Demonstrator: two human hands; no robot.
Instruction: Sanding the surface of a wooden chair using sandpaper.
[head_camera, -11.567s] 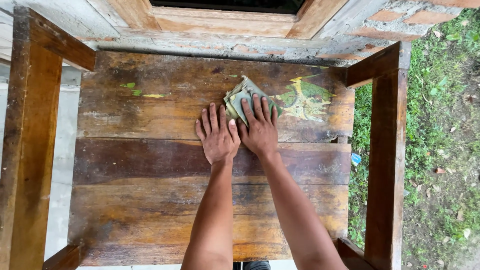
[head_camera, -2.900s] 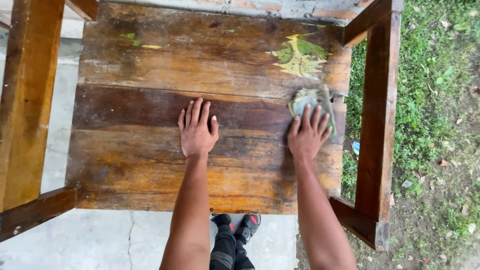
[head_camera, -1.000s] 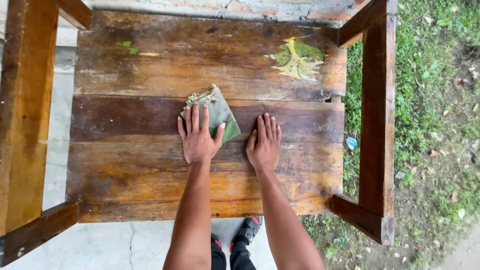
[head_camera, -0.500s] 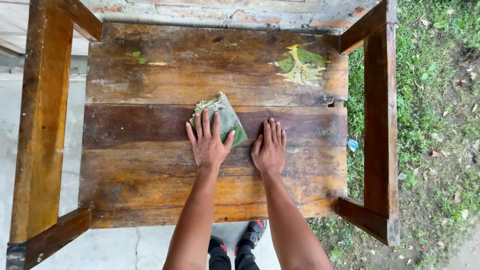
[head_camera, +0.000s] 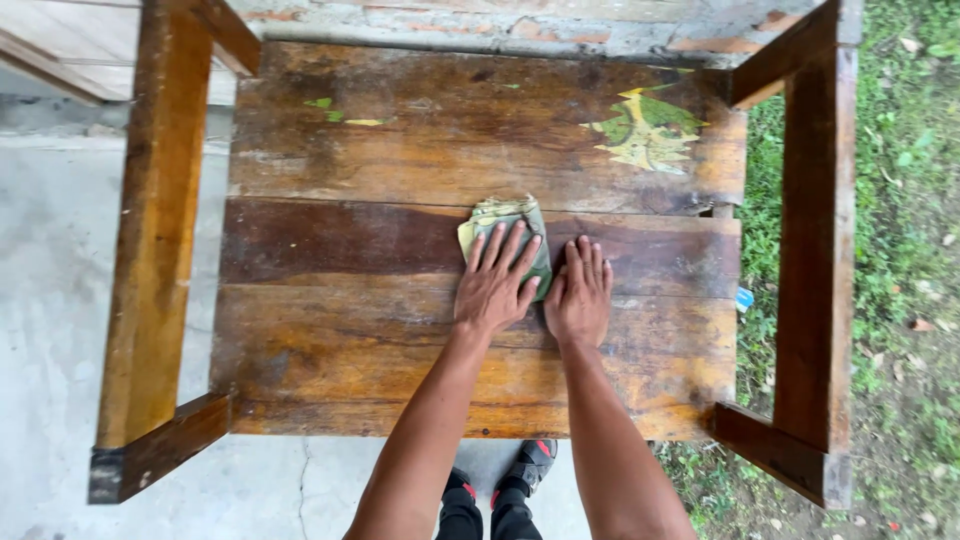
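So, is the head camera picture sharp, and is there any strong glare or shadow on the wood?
Head view: sharp throughout, in soft even daylight; no hard shadows. The wooden seat shows only a mild sheen. Left hand, green cloth and right hand are crisp, without motion blur.

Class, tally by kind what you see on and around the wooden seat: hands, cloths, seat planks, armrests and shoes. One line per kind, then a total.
Hands: 2, left hand on the cloth, right hand flat on the wood
Cloth: 1
Seat planks: 3
Armrests: 2
Shoes: 2
Total: 10
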